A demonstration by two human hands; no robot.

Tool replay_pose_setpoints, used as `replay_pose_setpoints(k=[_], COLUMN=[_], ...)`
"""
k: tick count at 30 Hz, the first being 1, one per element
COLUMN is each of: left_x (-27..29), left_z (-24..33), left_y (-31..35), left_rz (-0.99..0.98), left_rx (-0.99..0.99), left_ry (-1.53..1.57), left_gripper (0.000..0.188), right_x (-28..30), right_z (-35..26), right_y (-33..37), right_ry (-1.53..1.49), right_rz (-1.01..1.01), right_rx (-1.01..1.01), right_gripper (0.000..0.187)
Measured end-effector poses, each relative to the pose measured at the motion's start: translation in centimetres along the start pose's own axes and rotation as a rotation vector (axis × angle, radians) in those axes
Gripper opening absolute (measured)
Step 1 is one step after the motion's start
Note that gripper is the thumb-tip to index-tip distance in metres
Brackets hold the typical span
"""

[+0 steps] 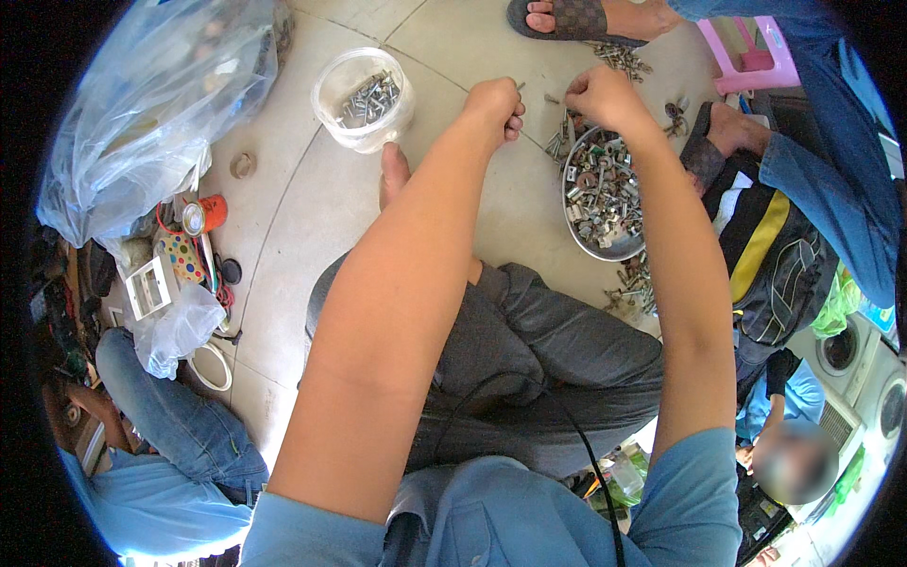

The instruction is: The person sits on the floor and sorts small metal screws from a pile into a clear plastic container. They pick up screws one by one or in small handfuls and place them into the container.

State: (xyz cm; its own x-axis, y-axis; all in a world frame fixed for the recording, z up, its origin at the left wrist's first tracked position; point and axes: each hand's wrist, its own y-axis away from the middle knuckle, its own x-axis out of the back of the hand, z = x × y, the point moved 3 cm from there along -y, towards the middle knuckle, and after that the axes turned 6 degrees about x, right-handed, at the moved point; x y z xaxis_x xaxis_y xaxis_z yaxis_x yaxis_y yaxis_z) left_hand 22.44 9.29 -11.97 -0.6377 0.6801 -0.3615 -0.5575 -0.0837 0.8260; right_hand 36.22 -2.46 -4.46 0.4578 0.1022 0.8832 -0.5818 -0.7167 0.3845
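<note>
My left hand (496, 109) is closed over the tiled floor, with the tip of a small metal piece (521, 86) showing at its fingers; it looks like a screw. To its right, my right hand (605, 96) has its fingers pinched together at the far edge of a round metal bowl (565, 200). What those fingers hold, if anything, I cannot make out. Mixed screws and small metal fittings (605, 189) fill the bowl. Loose screws (557, 142) lie on the floor beside its far left rim. A clear plastic tub (326, 94) with shiny screws inside stands left of my left hand.
A big clear plastic bag (170, 104) lies at far left, above an orange tin (210, 214) and other clutter. More small metal parts (619, 59) lie by a person's sandal (576, 21). A black-and-yellow backpack (770, 255) and a pink stool (779, 61) are at right. People sit close on both sides.
</note>
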Motion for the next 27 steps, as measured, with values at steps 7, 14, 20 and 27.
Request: replay_pose_setpoints(k=[7,14,20,27], left_x=[0.0,0.0,0.1,0.2], left_z=[0.4,0.5,0.1,-0.5], left_y=[0.2,0.3,0.0,-1.5], left_rz=[-0.013,-0.001,-0.078,-0.025], left_rx=[-0.036,-0.045,-0.051,0.037], left_ry=[0.065,0.052,0.039,-0.061], left_gripper=[0.021,0.025,0.028,0.03], right_x=[-2.9,-2.3,0.1,-1.6], right_z=[0.1,-1.3,-3.0,-1.4], right_y=[-0.1,0.6,1.2,1.3], right_ry=[0.228,0.302,-0.272,0.108], right_rz=[0.046,0.026,-0.011,-0.1], right_rx=[-0.133,-0.183,-0.048,0.103], right_gripper=[0.038,0.038,0.032,0.025])
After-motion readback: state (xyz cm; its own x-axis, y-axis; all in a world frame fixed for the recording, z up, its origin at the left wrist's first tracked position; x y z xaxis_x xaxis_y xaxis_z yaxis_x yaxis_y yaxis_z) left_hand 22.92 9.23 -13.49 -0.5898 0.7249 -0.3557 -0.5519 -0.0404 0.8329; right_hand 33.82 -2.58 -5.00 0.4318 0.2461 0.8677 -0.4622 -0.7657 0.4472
